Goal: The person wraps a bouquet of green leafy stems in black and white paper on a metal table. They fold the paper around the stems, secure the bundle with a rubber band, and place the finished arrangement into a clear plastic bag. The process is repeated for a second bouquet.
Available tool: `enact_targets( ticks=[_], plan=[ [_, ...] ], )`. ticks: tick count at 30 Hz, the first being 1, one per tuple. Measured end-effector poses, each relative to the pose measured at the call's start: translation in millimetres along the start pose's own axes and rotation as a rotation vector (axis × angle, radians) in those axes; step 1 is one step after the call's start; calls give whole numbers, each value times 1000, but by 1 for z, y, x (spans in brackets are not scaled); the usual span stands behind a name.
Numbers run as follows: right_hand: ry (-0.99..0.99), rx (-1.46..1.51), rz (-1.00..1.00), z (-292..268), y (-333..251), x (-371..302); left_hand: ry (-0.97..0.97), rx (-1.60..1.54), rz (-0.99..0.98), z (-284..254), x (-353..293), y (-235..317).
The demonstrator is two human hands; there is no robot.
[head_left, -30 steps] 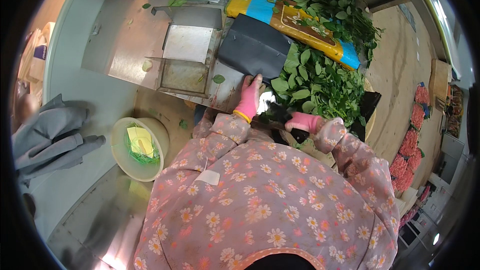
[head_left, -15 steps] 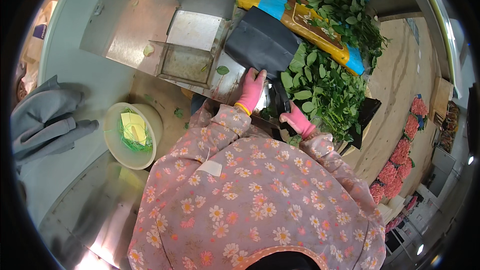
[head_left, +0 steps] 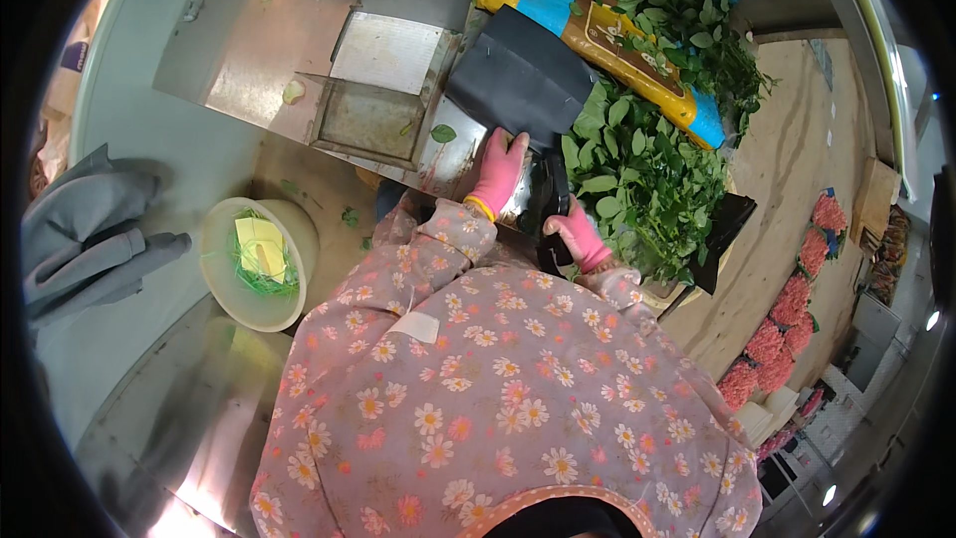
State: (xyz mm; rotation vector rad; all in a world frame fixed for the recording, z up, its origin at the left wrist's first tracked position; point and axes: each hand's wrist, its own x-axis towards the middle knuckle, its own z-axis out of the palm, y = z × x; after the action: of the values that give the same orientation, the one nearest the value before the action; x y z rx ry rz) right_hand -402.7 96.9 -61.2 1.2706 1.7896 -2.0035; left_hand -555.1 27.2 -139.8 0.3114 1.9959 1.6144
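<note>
My left hand [head_left: 501, 174], in a pink glove with a yellow cuff, reaches the lower edge of a dark grey, smooth-sided cover [head_left: 523, 80]. Its fingers are bent at that edge, and what they pinch is hidden. To its right, my right hand [head_left: 580, 237], also pink-gloved, is closed around a black curved handle [head_left: 554, 189] that hangs below the cover. Shiny metal shows between the two hands. Leafy green stems [head_left: 637, 174] lie just right of the handle, close to my right hand.
Left of the cover is a metal tray frame [head_left: 383, 90] on a steel table [head_left: 269, 60] with scattered leaves. A yellow and blue package [head_left: 627, 50] lies beyond. A cream bucket [head_left: 311, 269] stands at left, grey cloth [head_left: 90, 229] beside it. Pink flower bunches [head_left: 792, 299] are far right.
My right hand and the black handle have shifted a little left, nearer my left hand. My left hand keeps its place at the cover's edge.
</note>
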Motion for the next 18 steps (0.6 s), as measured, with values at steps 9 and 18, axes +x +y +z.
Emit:
enact_targets(
  ticks=[9, 18],
  plan=[
    [4, -85, 11, 8, -6, -6, -39, -97, -95, -3, 1, 13],
    [197, -32, -54, 26, 10, 23, -29, -133, -106, 2, -2, -1]
  ],
)
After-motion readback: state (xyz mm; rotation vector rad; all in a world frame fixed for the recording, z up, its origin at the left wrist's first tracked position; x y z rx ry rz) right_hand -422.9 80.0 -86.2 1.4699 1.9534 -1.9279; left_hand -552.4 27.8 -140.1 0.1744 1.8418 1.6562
